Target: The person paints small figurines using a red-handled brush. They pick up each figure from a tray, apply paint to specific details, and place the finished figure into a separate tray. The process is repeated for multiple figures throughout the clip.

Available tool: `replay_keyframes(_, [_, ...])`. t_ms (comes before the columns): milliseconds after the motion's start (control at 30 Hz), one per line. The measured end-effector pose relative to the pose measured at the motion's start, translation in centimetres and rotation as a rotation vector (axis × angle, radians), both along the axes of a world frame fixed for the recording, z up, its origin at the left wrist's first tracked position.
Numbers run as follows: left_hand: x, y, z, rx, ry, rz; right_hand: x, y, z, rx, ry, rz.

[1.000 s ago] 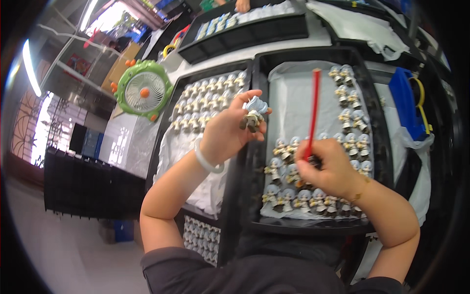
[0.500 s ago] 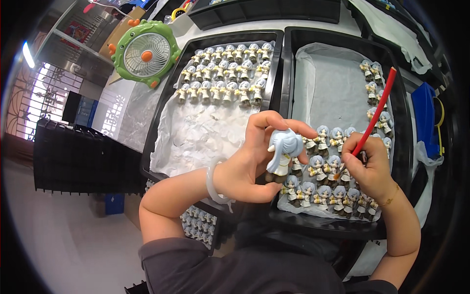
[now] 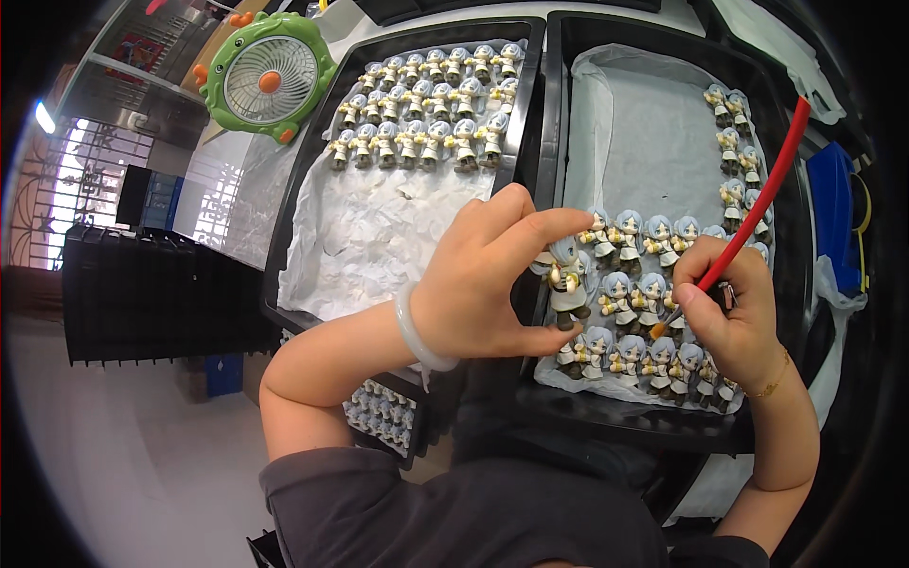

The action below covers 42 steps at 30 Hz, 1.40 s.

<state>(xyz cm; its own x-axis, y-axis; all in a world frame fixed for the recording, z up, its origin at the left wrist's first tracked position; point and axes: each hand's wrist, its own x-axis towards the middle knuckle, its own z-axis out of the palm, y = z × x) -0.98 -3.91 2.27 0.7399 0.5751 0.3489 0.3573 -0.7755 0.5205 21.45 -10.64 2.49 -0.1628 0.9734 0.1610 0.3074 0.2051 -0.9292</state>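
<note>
Red paintbrush (image 3: 757, 208) clamped in the right hand (image 3: 727, 308), bristles (image 3: 657, 331) right of the pale-blue-haired figurine (image 3: 569, 284) the left hand (image 3: 483, 275)'s got pinched upright.

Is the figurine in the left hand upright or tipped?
Roughly upright: in this view, the left hand holds the figurine head above boots.

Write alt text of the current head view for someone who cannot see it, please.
The person's left hand holds a blue-haired figurine near a black tray of similar figurines, while the right hand grips a red brush. Leftward are another black tray with more figurines and a green fan.
</note>
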Motion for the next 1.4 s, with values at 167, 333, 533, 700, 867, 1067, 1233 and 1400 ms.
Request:
replay_keyframes(167, [-0.2, 0.2, 0.3, 0.062, 0.088, -0.007, 0.0, -0.1, 0.1, 0.004, -0.009, 0.011])
replay_keyframes(333, [-0.1, 0.3, 0.2, 0.061, 0.071, -0.034, 0.0, 0.0, -0.2, -0.007, -0.014, 0.001])
replay_keyframes(533, [-0.8, 2.2, -0.2, -0.608, -0.294, 0.001, 0.1, 0.0, -0.4, -0.125, 0.083, -0.051])
replay_keyframes(700, [-5.8, 9.5, 2.1, -1.048, -0.689, -0.041, 0.1, 0.2, -0.8, -0.096, 0.049, -0.047])
replay_keyframes(867, [-13.6, 14.1, 0.5, -0.458, 0.017, 0.412, 0.1, 0.0, -0.4, -0.081, 0.083, -0.069])
replay_keyframes(1067, [-19.0, 11.8, -1.7, 0.051, 0.672, 0.48, 0.1, -0.1, -0.8, 0.011, 0.075, -0.017])
replay_keyframes(1233, [-18.8, 10.6, -1.9, 0.127, 0.878, 0.583, -0.6, -0.2, -1.1, -0.009, 0.048, 0.035])
replay_keyframes(1400, [-20.5, 11.7, -4.3, 0.43, 0.943, 0.543, -0.6, -0.5, -0.3, -0.031, 0.07, 0.055])
